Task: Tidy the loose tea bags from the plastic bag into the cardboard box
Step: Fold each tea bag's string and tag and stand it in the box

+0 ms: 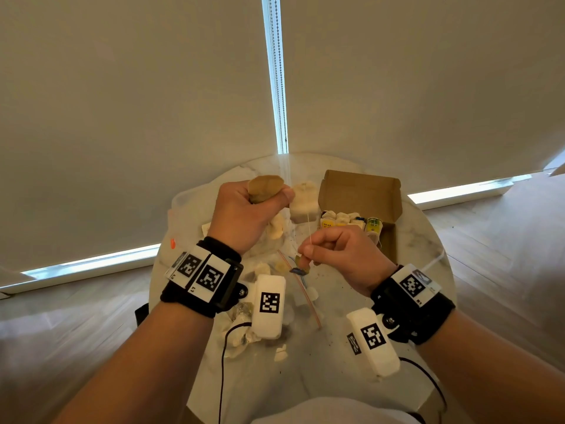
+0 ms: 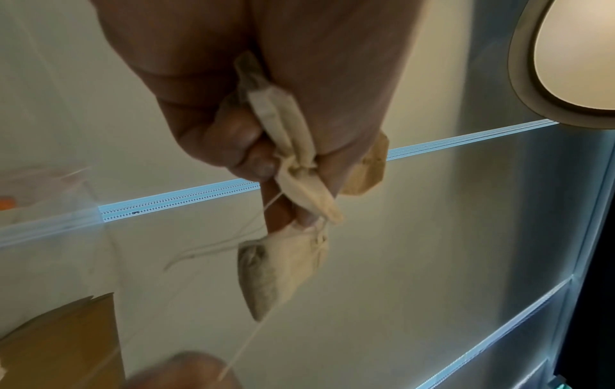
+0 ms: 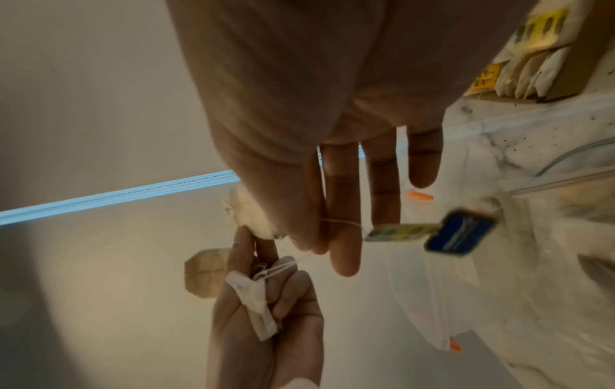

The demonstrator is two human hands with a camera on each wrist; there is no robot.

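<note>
Above the middle of the round marble table (image 1: 425, 240), the left hand (image 1: 244, 215) is raised with its fingers curled tight round a small bunch of tea bags (image 2: 289, 147); a brown one (image 1: 265, 187) sticks out of the top of the fist and a pale one (image 1: 302, 201) hangs just beside the thumb at 3 o'clock. From that bunch a thin string (image 1: 309, 237) runs down toward 5 o'clock to the right hand (image 1: 339, 255), whose thumb and forefinger pinch it while the other fingers (image 3: 382, 184) stay straighter and apart. Two paper tags (image 3: 460, 231), one yellow and one blue, dangle just under that pinch.

At 2 o'clock from the hands the cardboard box (image 1: 360, 191) stands open with its lid flap upright at the far side. A row of tea bags with yellow tags (image 1: 339, 221) fills its left part; the right part of the box shows bare cardboard. The box sits close to the table's far right rim.

Under and around both wrists the clear plastic bag (image 1: 305, 289) lies flat and crumpled, its red-lined zip edge running toward 6 o'clock. Loose tea bags (image 1: 275, 231) rest on and in it, some below the left wrist. Dark tea crumbs dot the marble near the right hand. At 12 o'clock a pale roller blind (image 1: 137, 102) hangs just behind the table edge, its bead chain (image 1: 279, 71) dropping to the rim.
</note>
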